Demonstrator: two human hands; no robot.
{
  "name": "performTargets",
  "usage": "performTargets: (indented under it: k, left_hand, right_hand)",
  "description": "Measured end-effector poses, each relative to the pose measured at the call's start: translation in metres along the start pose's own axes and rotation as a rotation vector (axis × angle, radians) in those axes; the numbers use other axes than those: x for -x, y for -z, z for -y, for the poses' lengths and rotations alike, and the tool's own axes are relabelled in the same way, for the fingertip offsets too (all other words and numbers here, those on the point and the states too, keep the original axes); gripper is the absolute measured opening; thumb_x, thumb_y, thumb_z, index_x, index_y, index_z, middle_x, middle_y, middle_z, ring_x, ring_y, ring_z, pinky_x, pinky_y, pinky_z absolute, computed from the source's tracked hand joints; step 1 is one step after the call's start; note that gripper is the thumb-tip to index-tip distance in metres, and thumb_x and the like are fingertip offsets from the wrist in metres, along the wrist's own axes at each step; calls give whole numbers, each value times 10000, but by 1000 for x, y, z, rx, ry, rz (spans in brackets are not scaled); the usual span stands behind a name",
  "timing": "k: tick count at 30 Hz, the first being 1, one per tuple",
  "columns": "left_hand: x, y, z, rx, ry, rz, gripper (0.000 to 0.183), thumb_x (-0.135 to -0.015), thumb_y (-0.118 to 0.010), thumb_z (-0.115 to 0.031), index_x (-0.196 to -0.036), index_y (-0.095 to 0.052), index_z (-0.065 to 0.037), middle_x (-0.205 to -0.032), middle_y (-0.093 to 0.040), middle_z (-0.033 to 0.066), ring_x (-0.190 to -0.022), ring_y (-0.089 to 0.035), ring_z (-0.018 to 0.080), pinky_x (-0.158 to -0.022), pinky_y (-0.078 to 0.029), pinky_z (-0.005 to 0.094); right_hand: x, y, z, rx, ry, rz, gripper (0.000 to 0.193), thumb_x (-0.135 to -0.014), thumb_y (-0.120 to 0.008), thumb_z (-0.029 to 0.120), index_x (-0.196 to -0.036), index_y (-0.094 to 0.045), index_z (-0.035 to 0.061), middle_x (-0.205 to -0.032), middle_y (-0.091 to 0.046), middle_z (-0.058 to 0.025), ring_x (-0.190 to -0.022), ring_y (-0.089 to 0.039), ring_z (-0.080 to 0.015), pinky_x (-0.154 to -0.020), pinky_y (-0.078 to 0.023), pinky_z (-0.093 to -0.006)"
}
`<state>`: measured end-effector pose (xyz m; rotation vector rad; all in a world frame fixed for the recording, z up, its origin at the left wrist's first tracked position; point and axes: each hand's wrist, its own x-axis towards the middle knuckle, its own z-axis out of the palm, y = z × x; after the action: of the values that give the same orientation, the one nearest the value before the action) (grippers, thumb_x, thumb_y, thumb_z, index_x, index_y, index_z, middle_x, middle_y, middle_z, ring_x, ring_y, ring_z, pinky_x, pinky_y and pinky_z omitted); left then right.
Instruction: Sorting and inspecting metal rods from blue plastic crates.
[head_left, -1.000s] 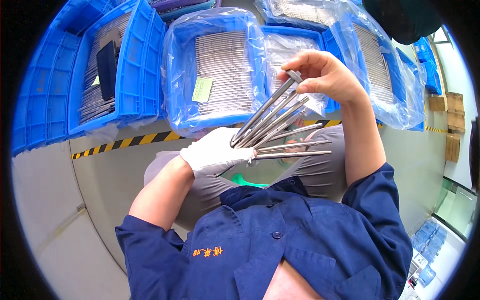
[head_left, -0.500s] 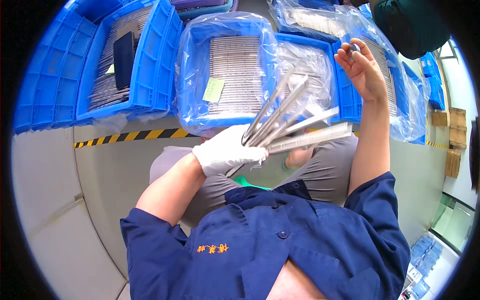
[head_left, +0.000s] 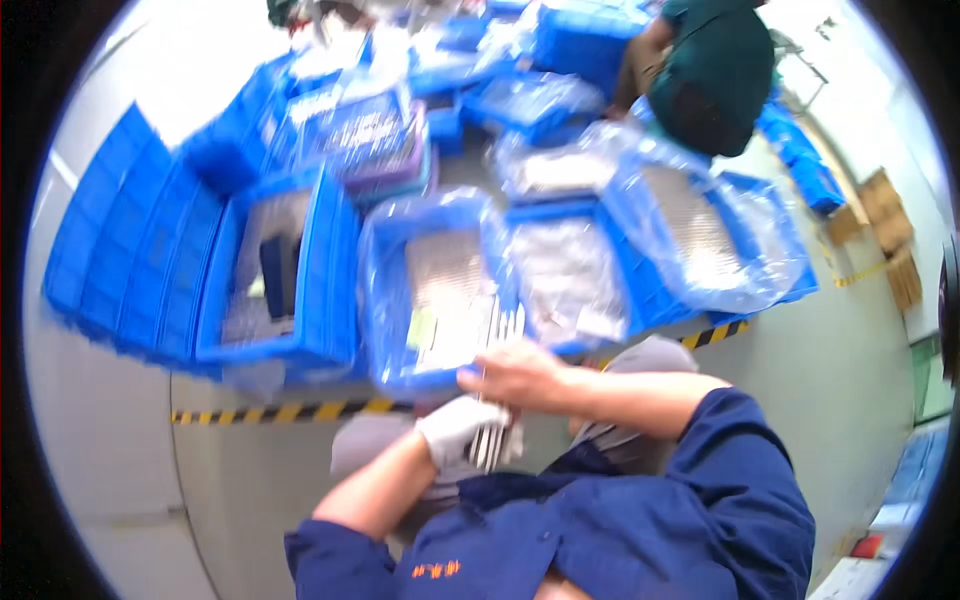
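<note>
My left hand (head_left: 452,430), in a white glove, is closed round a bundle of thin metal strips (head_left: 487,447) in front of my lap. The strips stand nearly upright, and their pale upper ends (head_left: 507,322) show above my other hand. My bare right hand (head_left: 525,375) lies across the bundle just above the glove, its fingers curled. Blur hides what those fingers hold. Directly beyond both hands is a blue crate (head_left: 375,310) lined with clear plastic, holding rows of similar strips (head_left: 445,265) and a yellow-green paper note (head_left: 422,327).
To the left, a blue crate (head_left: 340,270) holds strips and a dark flat object (head_left: 280,275). More plastic-lined crates (head_left: 640,265) stand right. A person in dark green (head_left: 710,80) is beyond them. Yellow-black tape (head_left: 290,412) marks the floor.
My right hand has come down and left from its raised place, onto the strips. The fanned strips are now gathered and nearly upright. The view has shifted, showing more crates beyond.
</note>
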<state>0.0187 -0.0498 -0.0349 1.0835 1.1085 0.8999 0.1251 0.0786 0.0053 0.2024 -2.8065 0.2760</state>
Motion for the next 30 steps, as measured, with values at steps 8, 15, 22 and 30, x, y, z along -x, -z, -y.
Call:
performTargets:
  k: [8,15,22,30]
  left_hand:
    - [17,-29,-64,899,74,-157,554,-857,-306,-509,-1095,-482,-41,-1079,-522,126,-915,-519,255,-798,-419,430]
    - [-28,-20,-60,1510,-173,-693,502,-822,-347,-538,-1038,-528,-122,-1026,-562,82,-950,-534,281,-807,-411,488]
    - [-31,-33,-62,1392,-367,-463,303,-885,-352,-285,-1055,-543,-123,-1011,-586,60,-909,-567,222,-792,-463,365]
    - [-3,-44,-67,981,-44,-167,553,-724,-553,-522,-1025,-484,-63,-724,-544,82,-618,-518,209,-587,-422,303]
  right_hand:
    - [14,36,4,-268,-184,-319,134,-592,-581,96,-712,-521,92,-742,-467,-79,-733,-500,-268,-606,-422,-341]
    - [-21,74,12,-1240,-763,-679,143,-799,-582,175,-786,-553,35,-699,-533,13,-638,-482,-53,-571,-418,-246]
    - [-18,43,30,-1192,-769,-510,187,-792,-592,200,-841,-564,22,-733,-545,1,-686,-493,-65,-627,-419,-242]
    - [1,53,17,-1768,-651,-367,216,-775,-612,190,-908,-508,54,-749,-548,-22,-702,-585,-117,-576,-461,-236]
